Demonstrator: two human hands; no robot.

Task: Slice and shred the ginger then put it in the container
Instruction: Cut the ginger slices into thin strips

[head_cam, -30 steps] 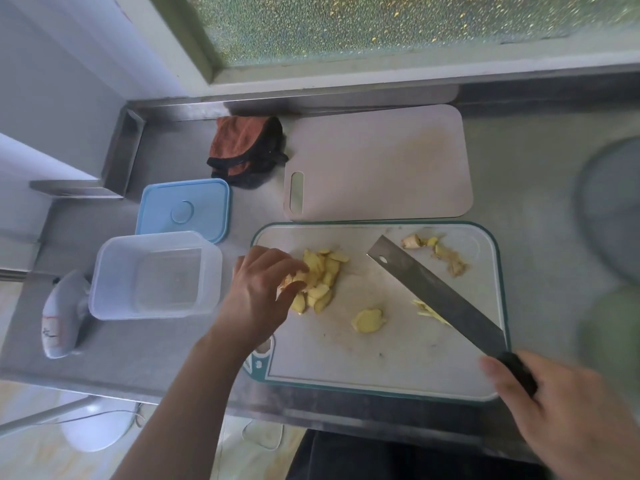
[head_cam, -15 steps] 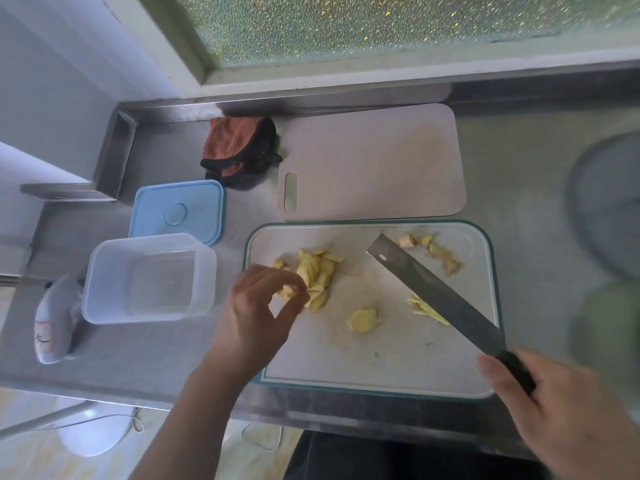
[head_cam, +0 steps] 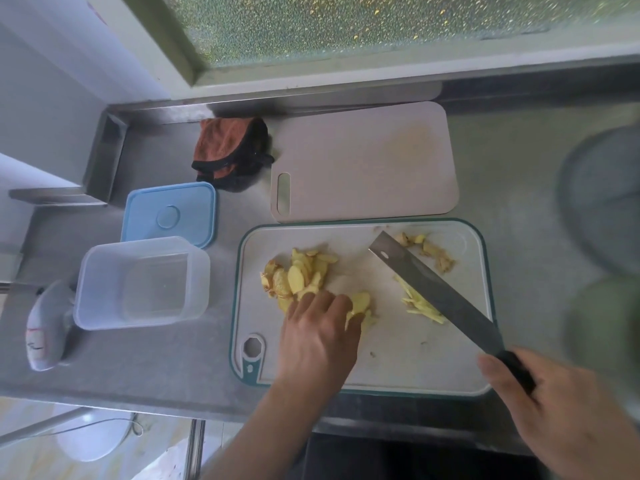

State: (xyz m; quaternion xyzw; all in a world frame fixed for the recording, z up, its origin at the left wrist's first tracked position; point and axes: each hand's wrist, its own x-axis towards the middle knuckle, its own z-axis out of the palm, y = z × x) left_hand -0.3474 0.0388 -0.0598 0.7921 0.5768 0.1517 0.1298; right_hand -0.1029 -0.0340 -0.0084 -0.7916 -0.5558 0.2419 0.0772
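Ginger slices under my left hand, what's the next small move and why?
Probably steady a few ginger slices with the left hand and bring the knife over to shred them: most are still whole, few shreds exist, and the container is empty.

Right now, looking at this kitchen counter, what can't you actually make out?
- Head view, right edge: a grey round thing and a green one are too blurred to name.
- The left hand covers some ginger slices, so whether it grips any is unclear.
- The knife hides part of the ginger shreds.
- The right hand is cut off by the frame.
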